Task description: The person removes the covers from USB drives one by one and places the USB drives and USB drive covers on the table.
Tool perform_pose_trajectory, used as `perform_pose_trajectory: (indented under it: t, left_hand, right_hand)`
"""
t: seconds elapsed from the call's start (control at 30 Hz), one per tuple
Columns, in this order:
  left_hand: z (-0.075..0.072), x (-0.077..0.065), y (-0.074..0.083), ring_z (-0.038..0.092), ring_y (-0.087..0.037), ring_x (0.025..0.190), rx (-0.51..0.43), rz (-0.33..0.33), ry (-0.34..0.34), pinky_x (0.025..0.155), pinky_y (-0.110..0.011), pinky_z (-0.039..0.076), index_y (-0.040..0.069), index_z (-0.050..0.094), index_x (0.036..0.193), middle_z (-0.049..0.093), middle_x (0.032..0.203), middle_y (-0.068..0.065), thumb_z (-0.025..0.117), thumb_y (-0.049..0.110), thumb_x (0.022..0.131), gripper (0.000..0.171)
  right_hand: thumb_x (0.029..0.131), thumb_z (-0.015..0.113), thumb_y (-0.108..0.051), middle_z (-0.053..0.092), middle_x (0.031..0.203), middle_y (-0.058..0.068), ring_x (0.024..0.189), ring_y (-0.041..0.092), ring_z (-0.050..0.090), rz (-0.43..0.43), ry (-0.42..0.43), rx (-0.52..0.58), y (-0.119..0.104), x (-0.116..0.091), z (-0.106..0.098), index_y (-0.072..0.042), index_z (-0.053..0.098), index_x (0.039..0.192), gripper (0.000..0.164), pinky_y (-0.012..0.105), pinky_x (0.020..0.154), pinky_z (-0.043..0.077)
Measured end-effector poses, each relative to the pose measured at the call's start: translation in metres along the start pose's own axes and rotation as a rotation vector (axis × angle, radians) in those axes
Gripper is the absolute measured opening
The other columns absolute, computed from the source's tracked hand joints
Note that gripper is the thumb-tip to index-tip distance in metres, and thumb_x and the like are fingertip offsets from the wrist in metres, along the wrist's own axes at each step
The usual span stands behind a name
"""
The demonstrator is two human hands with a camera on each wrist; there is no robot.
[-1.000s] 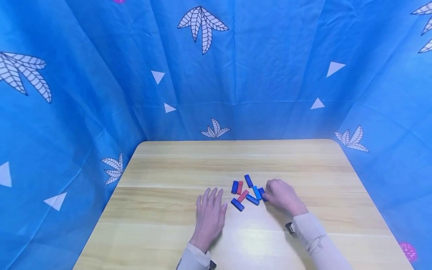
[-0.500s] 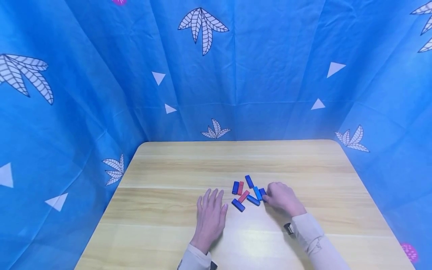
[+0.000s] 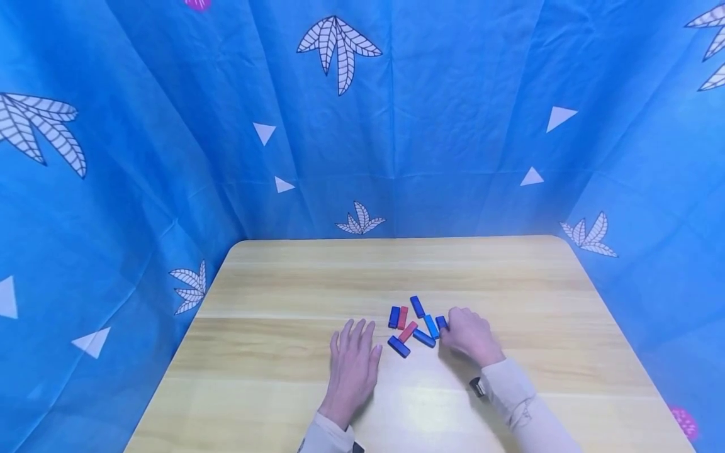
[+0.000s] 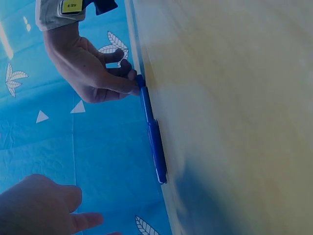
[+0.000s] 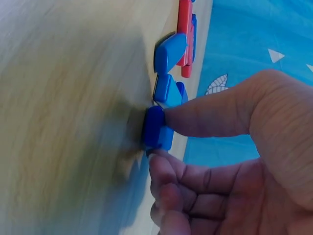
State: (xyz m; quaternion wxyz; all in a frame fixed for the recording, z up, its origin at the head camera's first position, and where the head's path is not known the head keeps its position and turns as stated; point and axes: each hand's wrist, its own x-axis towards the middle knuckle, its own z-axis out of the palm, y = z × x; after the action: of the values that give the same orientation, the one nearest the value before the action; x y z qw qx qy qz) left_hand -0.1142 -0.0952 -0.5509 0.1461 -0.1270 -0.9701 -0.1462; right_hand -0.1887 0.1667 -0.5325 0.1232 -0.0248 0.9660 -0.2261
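Observation:
My right hand (image 3: 470,333) is at the right end of a loose cluster of small blocks. Its thumb and index finger pinch a dark blue block (image 5: 155,128), the thumb on one side and the fingertip at the other. Right beside that block lies a lighter blue block (image 3: 432,326). To the left of the cluster, my left hand (image 3: 352,368) rests palm down on the table with fingers extended, holding nothing. Nearest to it is a dark blue block (image 3: 399,346). The left wrist view also has the right hand (image 4: 93,68) at the blocks, seen from the side.
Two red blocks (image 3: 408,331) and several more blue blocks (image 3: 417,306) lie flat in the cluster. They are on a light wooden table (image 3: 283,277) with rounded far corners. A blue patterned curtain (image 3: 453,126) hangs behind and along both sides.
My right hand has shifted slightly left and nearer, and its thumb now covers more of the dark blue block. The left hand and other blocks stay in place.

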Motion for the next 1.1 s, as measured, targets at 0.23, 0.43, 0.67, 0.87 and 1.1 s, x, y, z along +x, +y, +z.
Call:
perform_pose_trajectory:
  t: [0.23,0.43,0.67,0.87,1.1]
  left_hand:
    - [0.0,-0.003,0.0,0.041,-0.04,0.143,0.015,0.01,0.016,0.115,-0.065,0.031,0.012,0.049,0.147,0.054,0.148,-0.014,0.046,0.034,0.106,0.046]
    - [0.001,-0.005,-0.001,0.042,-0.04,0.143,0.01,0.013,0.032,0.115,-0.065,0.031,0.012,0.049,0.146,0.055,0.147,-0.014,0.047,0.034,0.106,0.046]
    - [0.001,-0.002,-0.001,0.043,-0.04,0.142,-0.004,0.023,0.051,0.114,-0.064,0.034,0.011,0.051,0.145,0.056,0.146,-0.015,0.048,0.032,0.106,0.044]
    - [0.002,-0.001,-0.001,0.046,-0.04,0.139,-0.047,0.047,0.073,0.112,-0.058,0.039,0.008,0.051,0.144,0.055,0.145,-0.017,0.049,0.03,0.106,0.044]
    - [0.0,0.004,0.001,0.051,-0.036,0.134,-0.051,0.07,0.115,0.11,-0.054,0.042,0.007,0.053,0.141,0.058,0.141,-0.016,0.051,0.027,0.105,0.041]
  right_hand:
    - [0.087,0.069,-0.018,0.049,0.062,0.0,0.052,0.014,0.046,0.054,-0.02,0.03,-0.002,-0.003,0.004,-0.012,0.052,0.072,0.024,0.026,0.047,0.039]
    - [0.087,0.069,-0.02,0.047,0.06,0.0,0.052,0.013,0.043,0.075,-0.032,0.05,-0.002,-0.005,0.005,-0.012,0.051,0.071,0.025,0.026,0.047,0.036]
    - [0.088,0.068,-0.021,0.044,0.058,-0.002,0.051,0.013,0.041,0.083,-0.026,0.074,0.002,-0.005,0.003,-0.015,0.049,0.066,0.03,0.027,0.048,0.036]
    - [0.091,0.068,-0.023,0.043,0.053,-0.005,0.047,0.01,0.038,0.076,-0.017,0.122,0.006,-0.004,0.001,-0.015,0.05,0.061,0.035,0.023,0.045,0.033]
    - [0.092,0.068,-0.02,0.046,0.055,-0.004,0.049,0.011,0.042,0.063,0.028,0.19,0.008,-0.004,-0.011,-0.014,0.05,0.066,0.031,0.023,0.047,0.036]
